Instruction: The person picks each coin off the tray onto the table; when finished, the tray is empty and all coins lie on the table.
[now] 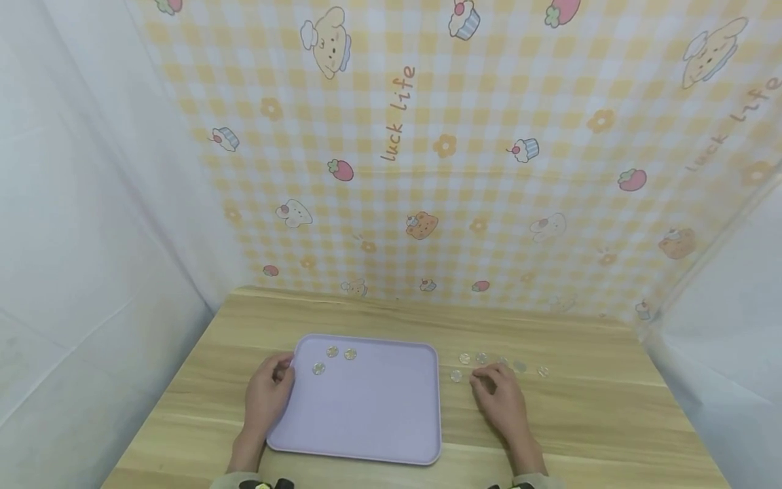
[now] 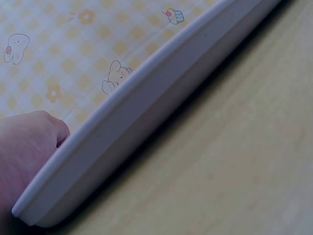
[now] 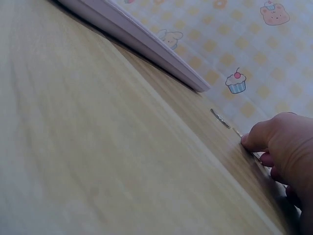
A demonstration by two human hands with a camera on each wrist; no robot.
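Note:
A lilac rectangular tray [image 1: 373, 407] lies flat on the table. My left hand [image 1: 269, 392] grips its left rim with bent fingers; in the left wrist view, part of that hand [image 2: 29, 152] shows behind the rim. Three shiny round coins [image 1: 350, 354] lie in the tray's far left corner. Several more coins [image 1: 464, 358] are scattered on the wood to the right of the tray. Among these, my right hand [image 1: 502, 401] is lowered, thumb and index fingertips together near the tabletop. Whether a coin sits between those fingertips is hidden.
The wood-grain table [image 1: 586, 421] has a yellow checked cloth with cartoon prints [image 1: 446, 190] rising behind it. White sheets [image 1: 91, 238] hang on both sides. In the right wrist view, the tray's side wall [image 3: 142, 39] stands left of the hand.

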